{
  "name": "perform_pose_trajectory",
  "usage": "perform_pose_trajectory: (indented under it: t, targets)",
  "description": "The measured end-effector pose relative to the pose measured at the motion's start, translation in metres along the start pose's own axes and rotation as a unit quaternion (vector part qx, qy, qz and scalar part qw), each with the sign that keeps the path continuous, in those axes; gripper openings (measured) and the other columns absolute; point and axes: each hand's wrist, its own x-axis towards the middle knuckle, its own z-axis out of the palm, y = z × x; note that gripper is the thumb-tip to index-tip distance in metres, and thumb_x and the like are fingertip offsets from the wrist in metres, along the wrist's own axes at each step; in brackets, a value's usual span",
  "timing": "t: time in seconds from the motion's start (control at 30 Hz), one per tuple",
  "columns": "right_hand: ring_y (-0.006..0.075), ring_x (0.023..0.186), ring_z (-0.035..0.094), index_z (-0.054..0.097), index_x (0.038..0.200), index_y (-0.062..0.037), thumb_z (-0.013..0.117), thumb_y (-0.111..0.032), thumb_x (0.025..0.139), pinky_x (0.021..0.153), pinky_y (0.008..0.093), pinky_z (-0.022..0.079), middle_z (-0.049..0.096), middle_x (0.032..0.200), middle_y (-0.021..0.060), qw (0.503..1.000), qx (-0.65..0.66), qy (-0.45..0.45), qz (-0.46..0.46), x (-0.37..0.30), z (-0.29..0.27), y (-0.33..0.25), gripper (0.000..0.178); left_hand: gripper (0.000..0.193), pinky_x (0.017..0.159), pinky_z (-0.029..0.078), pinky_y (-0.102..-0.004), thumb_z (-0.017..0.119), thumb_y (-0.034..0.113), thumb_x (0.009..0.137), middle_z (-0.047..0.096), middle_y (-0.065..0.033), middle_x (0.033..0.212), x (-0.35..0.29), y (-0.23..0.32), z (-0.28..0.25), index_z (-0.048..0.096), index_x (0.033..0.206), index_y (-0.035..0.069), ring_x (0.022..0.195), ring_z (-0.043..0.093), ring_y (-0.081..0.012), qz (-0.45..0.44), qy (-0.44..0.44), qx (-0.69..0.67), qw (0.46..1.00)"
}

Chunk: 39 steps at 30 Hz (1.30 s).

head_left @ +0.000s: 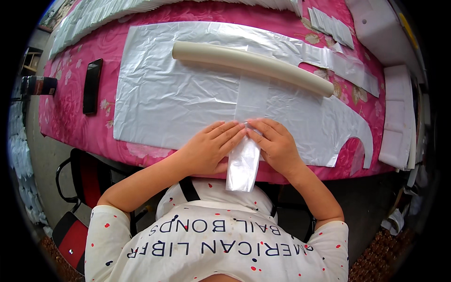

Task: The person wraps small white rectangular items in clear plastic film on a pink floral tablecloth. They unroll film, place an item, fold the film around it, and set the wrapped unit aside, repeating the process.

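Note:
A large sheet of thin, wrinkled white plastic film (164, 94), with curved cutouts and strap-like ends at the right, lies across the table. A narrow, shiny band of clear film (243, 164) runs over its near middle and hangs past the table's front edge toward my lap. My left hand (218, 141) lies on this band with fingers stretched out together, fingertips near its middle. From the other side my right hand (274, 141) rests its extended fingers on the band, thumb apart from the index finger. A long cream-coloured tube (253, 63) lies across the sheet beyond my hands.
A pink flowered cloth (136, 150) covers the table. A black phone (92, 87) and a dark cup-like container (40, 86) are at the left. Folded white stacks (117, 11) line the far edge, with a smaller stack (331, 27) far right. White foam blocks (397, 117) stand at right.

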Motion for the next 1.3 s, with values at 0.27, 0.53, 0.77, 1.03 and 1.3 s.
perform_pose_trajectory:
  t: [0.27,0.53,0.77,1.03,1.3]
  targets:
    - [0.0186,0.064,0.060,0.065,0.091,-0.0012,0.063,-0.007,0.077,0.059,0.0294,0.047,0.063,0.074,0.0074,0.956,0.190,0.015,0.225,0.012,-0.006,0.011,0.015,0.048,0.085,0.045,-0.0399,0.059,0.014,0.075,0.062,-0.0145,0.099,0.023,0.000,-0.007,0.049,0.120,-0.002,0.093,0.059,-0.0326,-0.116,0.099,-0.137,0.979]
    - [0.0119,0.051,0.059,0.062,0.076,0.0038,0.062,-0.017,0.083,0.049,0.0255,0.044,0.061,0.062,0.0076,0.839,0.311,-0.058,0.443,0.044,-0.018,0.015,0.022,0.060,0.101,0.031,-0.0429,0.058,0.025,0.082,0.035,-0.0203,0.137,0.029,0.004,-0.003,0.037,0.130,-0.005,0.125,0.035,-0.0348,-0.074,0.119,0.037,0.989]
    - [0.0150,0.055,0.059,0.061,0.082,0.0020,0.070,-0.016,0.075,0.053,0.0274,0.046,0.061,0.063,0.0076,0.876,0.260,-0.011,0.407,0.031,-0.006,0.013,0.021,0.069,0.111,0.013,-0.0418,0.049,0.036,0.086,0.023,-0.0197,0.145,0.031,0.010,0.021,0.029,0.137,-0.005,0.137,0.018,-0.0311,-0.119,0.003,0.094,0.988]
    - [0.0264,0.113,0.047,0.055,0.115,-0.0059,0.074,-0.017,0.068,0.093,0.0383,0.040,0.051,0.122,0.0111,0.989,-0.112,0.042,0.089,0.019,-0.011,0.012,0.053,0.070,0.111,0.013,-0.0416,0.053,0.033,0.084,0.025,-0.0200,0.144,0.029,0.010,0.023,0.028,0.137,-0.005,0.136,0.020,-0.0302,-0.118,0.019,0.097,0.988]
    - [0.0274,0.123,0.042,0.055,0.118,-0.0048,0.069,-0.020,0.071,0.102,0.0394,0.034,0.050,0.129,0.0104,0.996,0.011,-0.079,0.025,0.035,-0.020,0.044,0.052,0.058,0.105,0.028,-0.0412,0.060,0.023,0.080,0.040,-0.0174,0.136,0.033,0.001,0.017,0.042,0.128,-0.003,0.126,0.038,-0.0300,-0.078,0.067,0.123,0.987]
